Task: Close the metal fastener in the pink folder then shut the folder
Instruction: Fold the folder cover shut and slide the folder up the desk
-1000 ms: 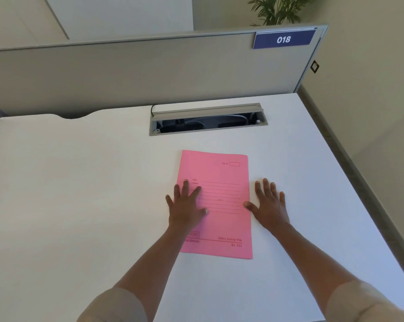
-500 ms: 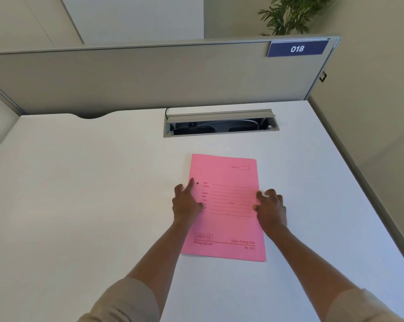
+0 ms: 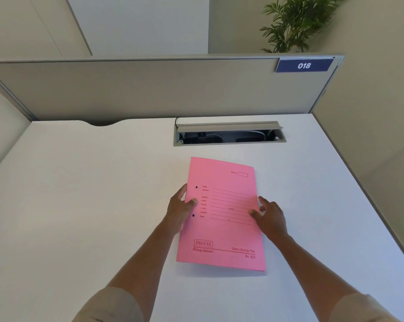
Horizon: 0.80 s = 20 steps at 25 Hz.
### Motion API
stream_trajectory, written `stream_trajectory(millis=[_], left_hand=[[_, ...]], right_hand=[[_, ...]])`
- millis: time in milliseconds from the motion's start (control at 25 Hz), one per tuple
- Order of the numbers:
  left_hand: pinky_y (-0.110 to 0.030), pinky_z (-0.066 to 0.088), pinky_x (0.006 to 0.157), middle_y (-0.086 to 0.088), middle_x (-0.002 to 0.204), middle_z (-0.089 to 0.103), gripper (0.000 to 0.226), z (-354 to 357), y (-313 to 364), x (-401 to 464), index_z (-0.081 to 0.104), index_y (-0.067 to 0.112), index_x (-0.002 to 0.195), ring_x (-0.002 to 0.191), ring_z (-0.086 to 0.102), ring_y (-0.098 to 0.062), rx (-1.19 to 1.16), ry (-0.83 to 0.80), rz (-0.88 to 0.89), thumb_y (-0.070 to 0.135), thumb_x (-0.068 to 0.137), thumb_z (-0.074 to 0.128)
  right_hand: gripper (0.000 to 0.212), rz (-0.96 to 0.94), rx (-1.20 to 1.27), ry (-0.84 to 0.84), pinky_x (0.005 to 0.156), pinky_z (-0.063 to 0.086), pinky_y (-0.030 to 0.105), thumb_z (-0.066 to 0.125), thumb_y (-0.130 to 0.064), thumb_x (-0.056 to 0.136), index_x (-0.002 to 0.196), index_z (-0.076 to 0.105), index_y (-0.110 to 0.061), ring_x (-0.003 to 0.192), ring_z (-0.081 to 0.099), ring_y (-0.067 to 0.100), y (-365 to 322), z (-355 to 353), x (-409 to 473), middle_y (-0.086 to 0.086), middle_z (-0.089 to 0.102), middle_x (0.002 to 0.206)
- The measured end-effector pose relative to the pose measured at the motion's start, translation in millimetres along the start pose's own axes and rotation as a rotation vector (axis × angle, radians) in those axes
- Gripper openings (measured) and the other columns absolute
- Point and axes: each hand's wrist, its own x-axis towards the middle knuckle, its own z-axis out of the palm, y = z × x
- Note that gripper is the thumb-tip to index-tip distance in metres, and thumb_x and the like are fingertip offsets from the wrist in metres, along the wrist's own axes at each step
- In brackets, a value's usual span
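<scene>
The pink folder (image 3: pixel 222 228) is shut, its printed front cover facing up, and it hovers slightly above the white desk (image 3: pixel 80 205) with a shadow under it. My left hand (image 3: pixel 179 210) grips its left spine edge, thumb on the cover between two small dark rivets. My right hand (image 3: pixel 269 216) holds the right edge, thumb on top and fingers curled under. The metal fastener is hidden inside.
An open grey cable tray (image 3: pixel 229 134) is sunk into the desk just behind the folder. A grey partition (image 3: pixel 150 89) with a blue "018" sign (image 3: pixel 304 65) bounds the desk's far side. The desk's right edge drops to the floor; a plant (image 3: pixel 294 22) stands beyond.
Both hands went from lying flat on the cover and desk to gripping the folder's left and right edges. The folder has come up a little off the desk.
</scene>
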Motion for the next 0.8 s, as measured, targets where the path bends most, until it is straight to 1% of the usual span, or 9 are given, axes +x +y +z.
stream_trajectory(millis=[80, 160, 240, 320, 440, 520, 600, 680, 800], left_hand=[[-0.027, 0.060, 0.056, 0.006, 0.103, 0.076, 0.056, -19.3, 4.5, 2.8, 0.049, 0.039, 0.144, 0.073, 0.078, -0.010, -0.039, 0.008, -0.001, 0.008, 0.099, 0.061], [-0.031, 0.062, 0.062, 0.002, 0.108, 0.077, 0.057, -39.2, 9.8, 4.9, 0.049, 0.038, 0.145, 0.081, 0.078, -0.015, -0.052, 0.013, 0.007, 0.008, 0.099, 0.060], [-0.037, 0.064, 0.071, 0.000, 0.109, 0.077, 0.056, -60.4, 13.5, 8.7, 0.048, 0.038, 0.145, 0.086, 0.078, -0.020, -0.012, 0.031, 0.034, 0.009, 0.099, 0.060], [-0.046, 0.063, 0.082, -0.003, 0.107, 0.078, 0.054, -83.6, 16.7, 13.4, 0.049, 0.037, 0.144, 0.090, 0.078, -0.026, 0.058, 0.072, 0.076, 0.011, 0.098, 0.059], [-0.052, 0.060, 0.089, -0.007, 0.108, 0.077, 0.049, -118.5, 24.4, 21.2, 0.051, 0.031, 0.142, 0.094, 0.076, -0.032, 0.151, 0.146, 0.147, 0.013, 0.097, 0.059], [-0.051, 0.060, 0.089, -0.009, 0.104, 0.077, 0.048, -143.1, 33.5, 28.9, 0.052, 0.030, 0.141, 0.093, 0.075, -0.032, 0.240, 0.219, 0.167, 0.015, 0.096, 0.058], [-0.046, 0.059, 0.088, -0.011, 0.105, 0.076, 0.052, -164.3, 44.5, 39.4, 0.048, 0.028, 0.146, 0.093, 0.073, -0.032, 0.337, 0.291, 0.176, 0.018, 0.096, 0.059], [-0.043, 0.058, 0.088, -0.012, 0.119, 0.073, 0.058, -184.4, 55.8, 52.0, 0.040, 0.026, 0.152, 0.099, 0.072, -0.033, 0.415, 0.350, 0.164, 0.021, 0.097, 0.059], [-0.039, 0.056, 0.088, -0.010, 0.134, 0.066, 0.061, -211.3, 74.5, 76.9, 0.036, 0.023, 0.156, 0.106, 0.069, -0.031, 0.521, 0.399, 0.154, 0.024, 0.099, 0.057]], right_hand=[[0.063, 0.010, 0.140, -0.053, 0.081, 0.050, 0.031, 0.067, -0.036, 0.090, 0.147, 0.044, -0.024, 0.096, 0.063, 0.019, -17.0, 5.4, 1.4, 0.002, 0.070, 0.104], [0.063, -0.001, 0.220, -0.103, 0.068, 0.047, 0.025, 0.067, -0.029, 0.090, 0.148, 0.042, -0.025, 0.082, 0.063, 0.010, -37.7, 11.6, 3.4, -0.003, 0.071, 0.089], [0.063, -0.044, 0.233, -0.114, 0.061, 0.044, 0.019, 0.067, -0.025, 0.090, 0.148, 0.041, -0.024, 0.077, 0.063, 0.004, -59.8, 18.9, 6.6, -0.006, 0.069, 0.080], [0.062, -0.093, 0.241, -0.127, 0.058, 0.045, 0.016, 0.067, -0.024, 0.091, 0.148, 0.041, -0.024, 0.075, 0.065, 0.003, -84.3, 27.4, 10.9, -0.006, 0.068, 0.077], [0.061, -0.156, 0.241, -0.147, 0.059, 0.046, 0.016, 0.066, -0.024, 0.091, 0.147, 0.041, -0.024, 0.075, 0.066, 0.004, -126.4, 41.5, 20.6, -0.006, 0.068, 0.079], [0.058, -0.214, 0.224, -0.157, 0.059, 0.045, 0.015, 0.066, -0.025, 0.091, 0.145, 0.043, -0.025, 0.074, 0.066, 0.005, -157.8, 53.3, 29.7, -0.006, 0.068, 0.080], [0.051, -0.265, 0.202, -0.162, 0.057, 0.043, 0.014, 0.065, -0.026, 0.091, 0.139, 0.048, -0.028, 0.073, 0.065, 0.005, -186.1, 62.9, 40.1, -0.005, 0.068, 0.082], [0.043, -0.306, 0.191, -0.172, 0.056, 0.044, 0.015, 0.065, -0.026, 0.091, 0.131, 0.052, -0.030, 0.073, 0.066, 0.005, -212.3, 72.8, 51.2, -0.006, 0.069, 0.084], [0.042, -0.345, 0.179, -0.199, 0.056, 0.044, 0.016, 0.065, -0.024, 0.090, 0.129, 0.052, -0.032, 0.073, 0.064, 0.004, -248.0, 87.7, 71.9, -0.009, 0.068, 0.086]])
